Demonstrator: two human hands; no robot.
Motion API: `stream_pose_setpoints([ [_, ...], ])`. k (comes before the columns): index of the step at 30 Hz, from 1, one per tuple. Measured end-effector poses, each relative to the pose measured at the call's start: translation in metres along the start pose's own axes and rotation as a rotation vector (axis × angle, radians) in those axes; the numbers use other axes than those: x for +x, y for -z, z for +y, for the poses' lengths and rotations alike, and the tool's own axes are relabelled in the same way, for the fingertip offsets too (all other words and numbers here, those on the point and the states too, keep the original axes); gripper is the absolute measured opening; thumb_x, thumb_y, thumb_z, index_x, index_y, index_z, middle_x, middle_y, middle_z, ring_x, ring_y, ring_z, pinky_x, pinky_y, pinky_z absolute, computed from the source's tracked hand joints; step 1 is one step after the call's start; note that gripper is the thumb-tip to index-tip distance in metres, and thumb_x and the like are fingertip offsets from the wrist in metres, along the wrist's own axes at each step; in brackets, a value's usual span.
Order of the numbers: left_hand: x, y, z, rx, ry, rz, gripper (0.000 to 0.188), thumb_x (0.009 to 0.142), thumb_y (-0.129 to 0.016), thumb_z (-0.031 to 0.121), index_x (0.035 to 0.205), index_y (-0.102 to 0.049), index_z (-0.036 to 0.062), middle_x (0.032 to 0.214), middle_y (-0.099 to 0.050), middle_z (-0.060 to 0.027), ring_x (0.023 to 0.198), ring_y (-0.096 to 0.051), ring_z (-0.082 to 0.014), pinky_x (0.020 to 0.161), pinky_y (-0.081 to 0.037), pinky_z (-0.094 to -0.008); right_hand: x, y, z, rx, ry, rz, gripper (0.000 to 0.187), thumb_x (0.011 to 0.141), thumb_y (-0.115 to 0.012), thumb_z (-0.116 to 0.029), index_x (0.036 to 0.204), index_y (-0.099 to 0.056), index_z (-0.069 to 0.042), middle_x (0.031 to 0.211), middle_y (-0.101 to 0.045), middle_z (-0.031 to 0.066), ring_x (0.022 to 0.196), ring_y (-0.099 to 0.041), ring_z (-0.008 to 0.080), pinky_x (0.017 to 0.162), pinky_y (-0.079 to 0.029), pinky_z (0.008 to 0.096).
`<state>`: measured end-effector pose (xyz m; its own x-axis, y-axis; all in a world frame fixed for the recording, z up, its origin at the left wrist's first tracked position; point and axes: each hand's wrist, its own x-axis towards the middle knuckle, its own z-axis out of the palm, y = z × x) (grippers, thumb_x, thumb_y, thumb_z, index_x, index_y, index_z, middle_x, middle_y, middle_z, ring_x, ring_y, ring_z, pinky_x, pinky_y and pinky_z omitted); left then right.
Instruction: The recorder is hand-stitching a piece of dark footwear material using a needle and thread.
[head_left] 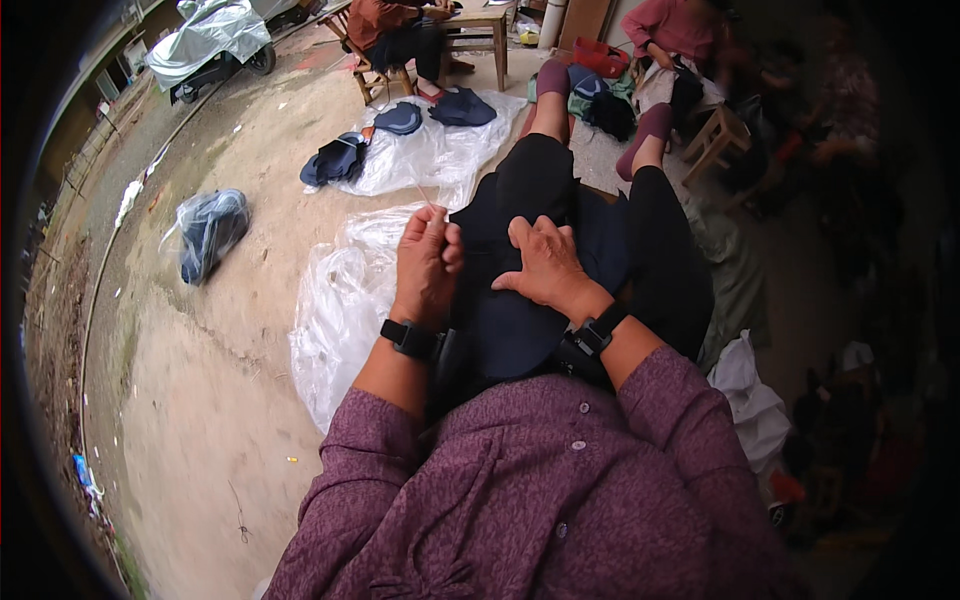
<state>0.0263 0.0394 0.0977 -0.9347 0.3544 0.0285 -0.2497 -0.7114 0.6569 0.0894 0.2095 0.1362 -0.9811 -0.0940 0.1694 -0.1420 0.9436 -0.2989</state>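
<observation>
So the left hand was just left of the middle of the frame, raised a bit, fingers curled in and the tips pinched around what looked like a thin pale strand poking up; it was too fine and blurry to say exactly what. The right hand was right of that, around mid-frame, palm down over the dark cloth on the lap, fingers bent and thumb stuck out well apart from them. Couldn't tell if it was gripping any of the cloth or just resting there. The cloth sat dead centre, spread over black trousers, so its edges were hard to make out. Both wrists had black bands. Left of the lap lay a crumpled clear plastic sheet, running up toward the upper middle, with dark pieces lying on it up there. A bagged bundle sat on the concrete at the left, and a scooter under a silvery cover was parked upper left. Somebody in a rust top sat on a chair by a table at the top, and someone in pink sat upper right, near a wooden stool.
</observation>
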Motion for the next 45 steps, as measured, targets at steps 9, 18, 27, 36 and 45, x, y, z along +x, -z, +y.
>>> stream_pose_setpoints([
  [9,0.004,0.09,0.089,-0.019,-0.337,0.351,0.007,0.095,-0.054,0.019,0.09,-0.051,0.0161,0.063,-0.046,0.0034,0.045,-0.031,-0.0042,0.039,-0.022,-0.0186,-0.002,-0.007,0.002,-0.002,-0.004,0.028,0.061,0.056,-0.084,-0.038,0.096,-0.047,-0.01,0.091,-0.053,0.0084,0.096,-0.05,0.0265,0.085,-0.036,0.0405],
  [18,-0.017,0.179,0.177,-0.02,-0.665,0.543,0.005,0.096,-0.05,0.013,0.096,-0.049,0.0083,0.067,-0.048,-0.0017,0.051,-0.037,-0.0084,0.044,-0.031,-0.0218,-0.005,-0.008,0.002,-0.025,-0.049,0.133,0.068,0.049,-0.086,-0.041,0.098,-0.048,-0.012,0.097,-0.052,0.0052,0.1,-0.047,0.0251,0.088,-0.036,0.0407],
  [27,-0.032,0.172,0.206,0.11,-0.781,0.579,0.007,0.096,-0.051,0.014,0.094,-0.052,0.007,0.068,-0.048,-0.002,0.053,-0.04,-0.0094,0.047,-0.036,-0.0222,-0.008,-0.011,0.013,0.109,-0.056,0.199,0.066,0.051,-0.086,-0.038,0.097,-0.049,-0.009,0.097,-0.052,0.0093,0.099,-0.047,0.028,0.086,-0.04,0.0394],
  [36,-0.021,0.021,0.076,0.852,-0.13,-0.201,0.01,0.088,-0.059,0.006,0.093,-0.067,0.0025,0.068,-0.051,0.0047,0.054,-0.039,-0.0031,0.049,-0.031,-0.0198,-0.048,-0.047,0.069,0.917,-0.564,0.533,0.048,0.065,-0.084,-0.021,0.092,-0.05,-0.001,0.085,-0.054,0.0095,0.075,-0.055,0.0197,0.066,-0.048,0.032],
  [45,-0.013,-0.012,0.01,1.179,0.022,-0.553,0.007,0.082,-0.065,-0.002,0.088,-0.065,0.0009,0.084,-0.064,-0.0024,0.08,-0.059,-0.0101,0.074,-0.047,-0.0251,-0.066,-0.035,0.039,2.16,-0.895,0.26,0.028,0.077,-0.071,-0.002,0.101,-0.058,0.004,0.101,-0.063,0.0165,0.092,-0.063,0.0272,0.086,-0.052,0.0407],
])
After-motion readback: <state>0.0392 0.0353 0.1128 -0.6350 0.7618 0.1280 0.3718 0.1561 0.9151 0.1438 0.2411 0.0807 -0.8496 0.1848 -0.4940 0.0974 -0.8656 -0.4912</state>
